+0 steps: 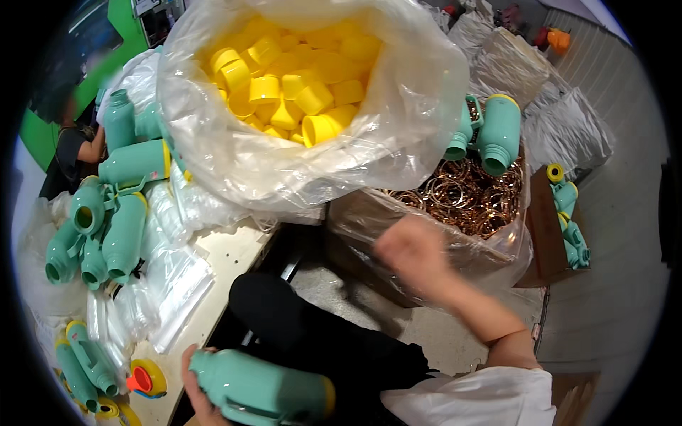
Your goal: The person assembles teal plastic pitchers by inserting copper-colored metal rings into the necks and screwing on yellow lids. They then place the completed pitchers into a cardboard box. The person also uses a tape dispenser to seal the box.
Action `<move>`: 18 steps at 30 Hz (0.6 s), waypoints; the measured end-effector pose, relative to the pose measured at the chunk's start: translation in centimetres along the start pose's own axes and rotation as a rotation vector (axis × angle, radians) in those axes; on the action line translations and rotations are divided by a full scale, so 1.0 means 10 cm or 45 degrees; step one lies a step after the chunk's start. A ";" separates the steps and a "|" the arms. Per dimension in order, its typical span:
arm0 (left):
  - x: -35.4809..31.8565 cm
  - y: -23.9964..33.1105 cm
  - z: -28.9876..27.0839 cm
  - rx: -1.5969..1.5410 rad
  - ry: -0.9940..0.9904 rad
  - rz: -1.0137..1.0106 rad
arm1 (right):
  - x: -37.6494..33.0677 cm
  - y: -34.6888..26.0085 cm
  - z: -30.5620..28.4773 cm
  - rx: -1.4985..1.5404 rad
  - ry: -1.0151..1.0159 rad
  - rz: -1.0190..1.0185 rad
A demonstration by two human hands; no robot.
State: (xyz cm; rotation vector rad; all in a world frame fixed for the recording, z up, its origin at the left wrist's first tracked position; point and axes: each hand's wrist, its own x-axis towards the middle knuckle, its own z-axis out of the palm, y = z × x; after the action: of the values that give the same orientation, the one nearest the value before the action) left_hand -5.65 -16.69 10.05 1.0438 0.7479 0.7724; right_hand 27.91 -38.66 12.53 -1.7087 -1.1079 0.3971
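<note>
Low in the view my left hand (pixel 201 390) grips a teal flask body (pixel 259 387) with a side handle and a yellow rim at its right end. The flask lies on its side, above my leg at the bench edge. My right hand (pixel 412 248) is raised at the near side of a plastic-lined carton (pixel 369 234), smeared by motion, so its fingers do not show clearly. Many copper-coloured metal rings (pixel 462 192) fill that carton. Two more teal flask bodies (pixel 499 131) rest at its far edge.
A large clear bag (pixel 298 170) full of yellow cups (pixel 291 92) stands ahead. On the bench (pixel 227 248) at left lie several teal flask bodies (pixel 124 231), plastic sleeves (pixel 177 298) and a yellow-and-red round part (pixel 147 378). Another person (pixel 74 145) sits far left.
</note>
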 end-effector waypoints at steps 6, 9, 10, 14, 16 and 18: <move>0.15 -0.11 -0.05 0.101 -0.224 -0.027 | 0.39 0.70 -2.36 -1.403 0.417 0.458; 0.20 -0.24 0.08 0.004 -0.161 -0.087 | 0.34 1.54 -2.59 -1.636 0.389 0.673; 0.17 -0.23 0.04 -0.011 -0.160 -0.064 | 0.36 1.53 -2.59 -1.628 0.408 0.647; 0.02 -0.26 -0.26 0.008 -0.074 -0.045 | 0.49 0.77 -2.42 -1.489 0.554 0.459; -0.02 -0.28 -0.36 0.076 0.028 -0.081 | 0.47 0.13 -2.02 -1.210 0.514 0.267; 0.00 -0.30 -0.33 0.084 -0.024 -0.014 | 0.39 -0.08 -1.53 -0.955 0.481 0.163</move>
State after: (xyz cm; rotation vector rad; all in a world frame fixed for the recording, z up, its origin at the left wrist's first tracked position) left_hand -7.83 -16.09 6.16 1.1038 0.7668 0.7318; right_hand 40.30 -44.13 20.71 -2.3869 -0.9167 -0.3095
